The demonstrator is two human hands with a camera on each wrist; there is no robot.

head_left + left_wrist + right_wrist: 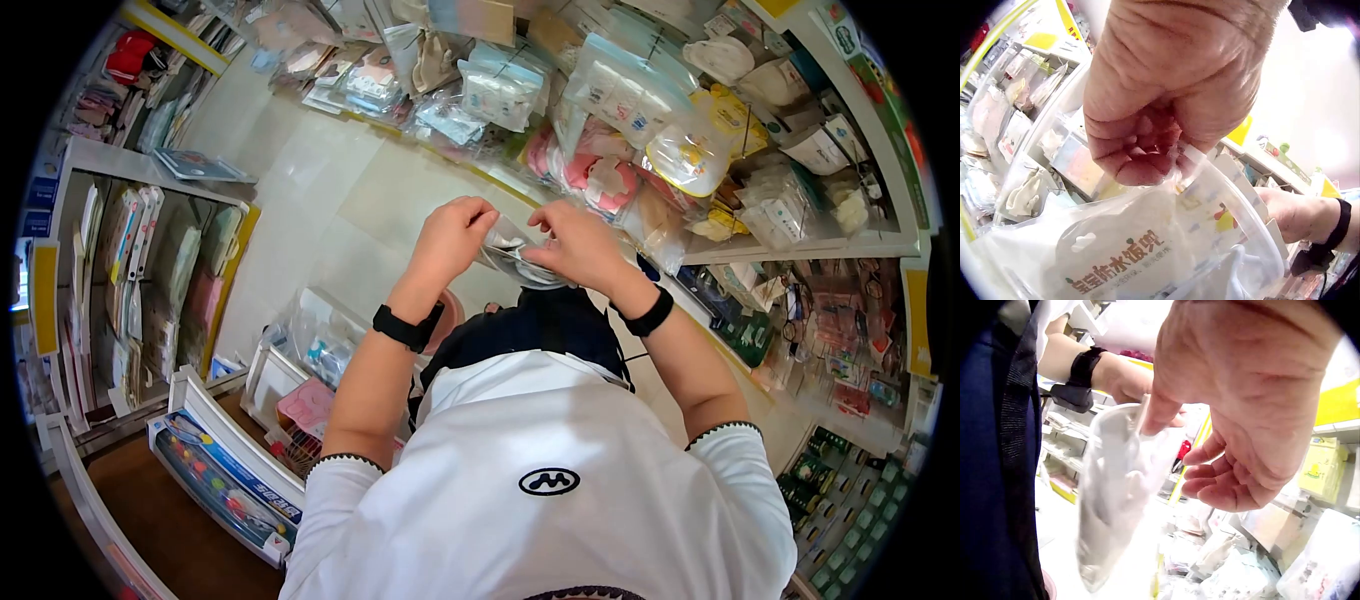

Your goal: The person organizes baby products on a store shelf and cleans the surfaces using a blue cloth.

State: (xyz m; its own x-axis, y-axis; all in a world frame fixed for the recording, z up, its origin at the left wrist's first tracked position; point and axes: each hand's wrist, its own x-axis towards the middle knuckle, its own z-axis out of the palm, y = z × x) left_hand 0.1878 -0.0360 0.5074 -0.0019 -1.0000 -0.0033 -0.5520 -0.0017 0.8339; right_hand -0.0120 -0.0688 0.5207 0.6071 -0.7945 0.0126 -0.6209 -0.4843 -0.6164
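Note:
A clear plastic bag with a white item inside hangs between both hands in front of the waist. In the left wrist view the bag has coloured printed characters and a curved clear rim. My left hand pinches its upper edge with curled fingers. My right hand is at the opposite side of the opening. Its thumb touches the top of the bag beside a pale card edge, while the other fingers hang loosely bent, apart from the bag.
Racks of bagged goods stand ahead and to the right. A shelf with upright flat packs is at the left. Nearer lies a boxed toy, with a pink package beside it. Pale floor shows between the shelves.

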